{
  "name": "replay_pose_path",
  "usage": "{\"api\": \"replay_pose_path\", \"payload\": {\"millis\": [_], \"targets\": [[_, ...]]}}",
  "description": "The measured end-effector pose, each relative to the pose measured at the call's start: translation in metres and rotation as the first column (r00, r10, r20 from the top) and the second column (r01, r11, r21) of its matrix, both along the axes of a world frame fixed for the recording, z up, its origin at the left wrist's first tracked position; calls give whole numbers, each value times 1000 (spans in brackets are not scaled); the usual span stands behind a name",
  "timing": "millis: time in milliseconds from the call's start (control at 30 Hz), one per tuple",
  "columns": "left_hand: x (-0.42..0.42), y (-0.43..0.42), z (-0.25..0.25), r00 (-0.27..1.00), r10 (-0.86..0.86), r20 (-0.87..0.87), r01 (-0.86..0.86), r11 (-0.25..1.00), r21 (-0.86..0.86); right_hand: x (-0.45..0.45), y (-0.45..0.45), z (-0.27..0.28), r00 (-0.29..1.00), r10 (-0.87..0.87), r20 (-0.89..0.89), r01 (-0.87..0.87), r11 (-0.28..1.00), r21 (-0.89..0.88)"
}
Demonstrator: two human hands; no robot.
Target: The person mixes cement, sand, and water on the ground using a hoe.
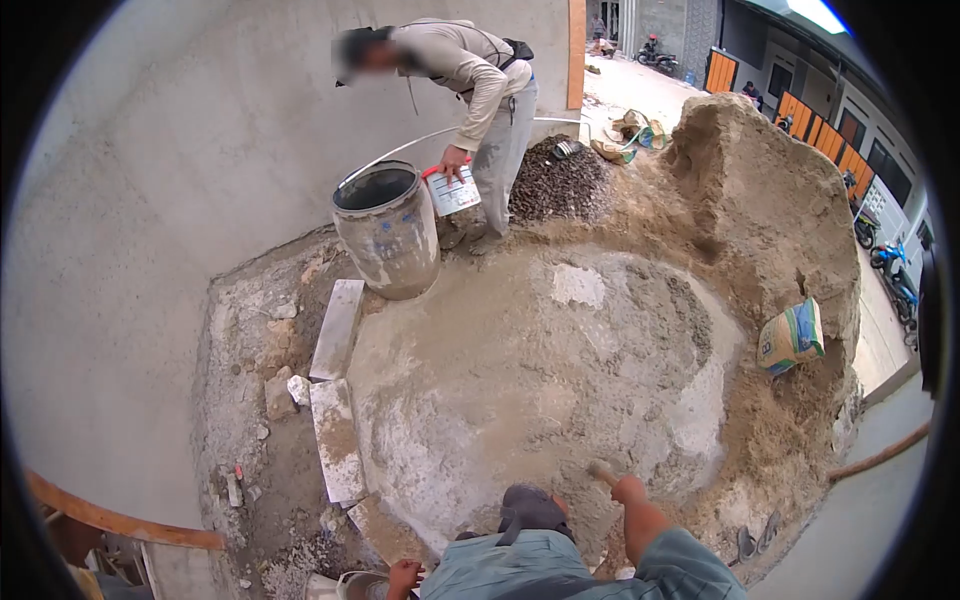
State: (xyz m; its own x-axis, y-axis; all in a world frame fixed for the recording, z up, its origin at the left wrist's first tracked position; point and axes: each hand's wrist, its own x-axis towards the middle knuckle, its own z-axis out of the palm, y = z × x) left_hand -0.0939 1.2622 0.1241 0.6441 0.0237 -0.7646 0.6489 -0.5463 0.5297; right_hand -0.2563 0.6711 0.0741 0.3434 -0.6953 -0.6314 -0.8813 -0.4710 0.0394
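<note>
My right hand is closed around a short visible length of wooden handle, which slants over the wet grey mortar mix. The tool's working end cannot be made out. At the bottom edge, my left hand has its fingers curled, beside a bucket that is cut off by the frame. What the left hand holds, if anything, is hidden. Across the mix, a co-worker bends forward and holds a small white bucket with a red rim next to a mortar-stained barrel.
A white hose runs into the barrel. Pale blocks border the mix on the left. Dark gravel lies behind, and a tall sand pile rises at right with a cement bag on its slope. Sandals lie at lower right.
</note>
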Motion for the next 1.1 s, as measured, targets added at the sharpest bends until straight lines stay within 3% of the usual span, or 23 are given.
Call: {"api": "replay_pose_path", "payload": {"millis": [67,267,567,767,967,1100], "targets": [[-3,6,-1,997,-46,-60,46,999,-10,1,-3,-3,999,40,-23,-41,999,-16],[-28,16,0,1000,-22,-16,22,1000,17,-1,-7,-6,998,58,-8,-58,998,-2],[-33,27,-23,996,-57,63,54,998,38,8,-7,4,999,-41,6,41,999,18],[-29,28,-30,998,46,41,-43,997,-64,6,-9,-2,999,-39,10,39,999,9],[-29,27,-30,998,41,57,-37,997,-75,1,-11,-15,1000,10,19,-9,999,-41],[-28,30,-28,996,-53,67,55,998,-20,6,-9,-3,1000,-15,7,16,1000,-17]]}}
